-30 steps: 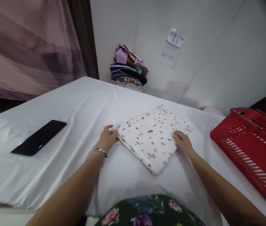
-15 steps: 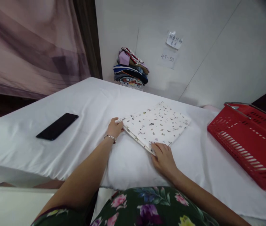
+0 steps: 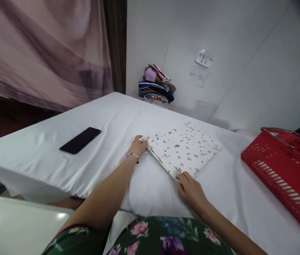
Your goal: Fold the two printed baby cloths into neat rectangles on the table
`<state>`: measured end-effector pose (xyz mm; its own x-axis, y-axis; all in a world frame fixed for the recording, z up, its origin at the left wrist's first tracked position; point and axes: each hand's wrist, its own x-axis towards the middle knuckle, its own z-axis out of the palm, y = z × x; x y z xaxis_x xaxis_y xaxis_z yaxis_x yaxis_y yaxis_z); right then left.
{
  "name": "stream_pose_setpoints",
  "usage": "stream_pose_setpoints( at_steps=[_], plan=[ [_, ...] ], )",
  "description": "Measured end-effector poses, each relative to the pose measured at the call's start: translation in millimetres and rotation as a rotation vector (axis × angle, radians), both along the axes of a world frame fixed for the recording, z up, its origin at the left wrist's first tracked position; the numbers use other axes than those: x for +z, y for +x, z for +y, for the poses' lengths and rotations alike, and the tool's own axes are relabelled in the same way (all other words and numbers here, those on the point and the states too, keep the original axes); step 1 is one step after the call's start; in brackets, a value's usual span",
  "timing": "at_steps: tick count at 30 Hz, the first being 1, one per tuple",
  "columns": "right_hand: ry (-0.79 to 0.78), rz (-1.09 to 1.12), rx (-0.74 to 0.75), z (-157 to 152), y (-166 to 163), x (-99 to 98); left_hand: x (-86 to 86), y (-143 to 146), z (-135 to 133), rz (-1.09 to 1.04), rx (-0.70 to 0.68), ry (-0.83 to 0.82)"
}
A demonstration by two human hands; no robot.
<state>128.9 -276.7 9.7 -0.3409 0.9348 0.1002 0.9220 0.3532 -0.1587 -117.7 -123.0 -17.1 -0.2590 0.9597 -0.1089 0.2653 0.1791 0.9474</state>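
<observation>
A folded white cloth (image 3: 184, 147) with a small scattered print lies flat on the white-covered table (image 3: 128, 113). At its near left corner my left hand (image 3: 138, 146), with a bracelet on the wrist, pinches the edge between thumb and fingers. My right hand (image 3: 191, 189) grips the near right corner, fingers on top and the thumb hidden underneath. Along the near edge, between my two hands, the folded layers show.
Left of the cloth lies a black phone (image 3: 81, 140). A red plastic basket (image 3: 285, 170) stands on the right. Behind the table is a stack of folded fabrics (image 3: 157, 85) against the wall, near paper notes (image 3: 204, 59). A white stool-like surface (image 3: 19, 223) is at lower left.
The view has turned slightly, so everything sits further right and lower. Both hands keep hold of the cloth's near edge; the right fingers have drawn closer in at the corner.
</observation>
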Motion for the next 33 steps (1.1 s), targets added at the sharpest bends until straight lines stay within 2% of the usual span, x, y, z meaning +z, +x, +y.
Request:
stream_pose_setpoints(
  at_steps=[6, 11, 17, 25, 31, 33],
  plan=[
    [-0.035, -0.086, 0.008, 11, -9, 19.6, -0.7, -1, -1, 0.002, -0.007, -0.003],
    [-0.017, -0.078, 0.047, 40, -31, 29.0, 0.5, -1, -3, -0.046, -0.009, 0.001],
    [-0.080, -0.073, 0.063, 70, -50, 19.5, -1.3, -3, -4, -0.157, -0.045, 0.025],
    [-0.042, 0.138, 0.051, 72, -42, 7.1, 5.2, -4, -7, -0.210, -0.052, 0.004],
    [-0.014, 0.303, 0.048, 74, -38, 3.2, 22.1, -6, -34, -0.107, 0.096, -0.039],
    [-0.025, 0.350, 0.063, 76, -36, 1.6, 27.0, -3, -46, -0.086, 0.082, -0.099]
  ],
)
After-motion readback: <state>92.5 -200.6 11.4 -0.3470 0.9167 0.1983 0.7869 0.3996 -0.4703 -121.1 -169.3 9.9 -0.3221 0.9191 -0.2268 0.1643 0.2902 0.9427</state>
